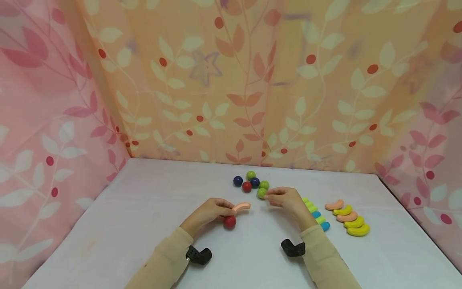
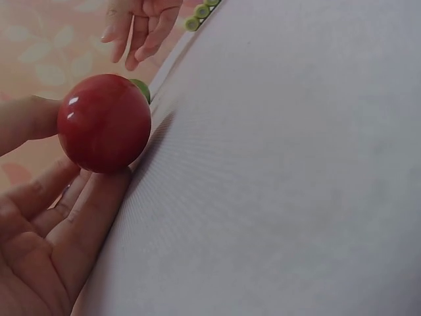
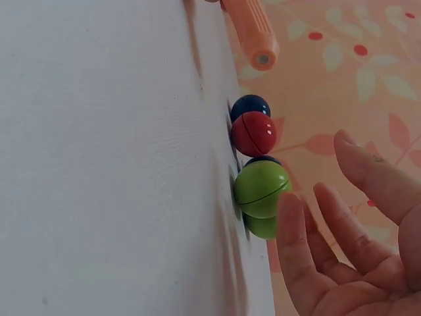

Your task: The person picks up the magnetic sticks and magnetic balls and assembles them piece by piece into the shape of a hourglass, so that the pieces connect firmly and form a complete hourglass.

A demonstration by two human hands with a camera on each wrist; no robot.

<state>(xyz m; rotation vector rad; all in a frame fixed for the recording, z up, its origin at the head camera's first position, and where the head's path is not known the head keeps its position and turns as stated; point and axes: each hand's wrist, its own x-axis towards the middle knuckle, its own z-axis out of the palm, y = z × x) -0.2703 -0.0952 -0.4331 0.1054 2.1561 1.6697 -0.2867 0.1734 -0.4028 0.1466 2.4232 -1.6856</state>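
My left hand (image 1: 211,212) holds a red ball (image 1: 229,222) between thumb and fingers; in the left wrist view the ball (image 2: 104,123) hides part of the fingertips. An orange curved piece (image 1: 242,206) projects from beside those fingertips; how it is held cannot be told. My right hand (image 1: 286,200) has its fingers spread beside the nearest green ball (image 1: 262,193). The right wrist view shows that hand (image 3: 355,250) with nothing between thumb and fingers, its fingertips close to the green ball (image 3: 262,189); contact is unclear.
Behind the hands are a red ball (image 1: 247,186), dark blue balls (image 1: 238,181) and more green balls (image 1: 250,175). Right of my right forearm lie a row of green and blue pieces (image 1: 316,214) and a row of orange and yellow curved pieces (image 1: 358,230). Patterned cloth (image 1: 231,80) surrounds the white table (image 1: 144,192).
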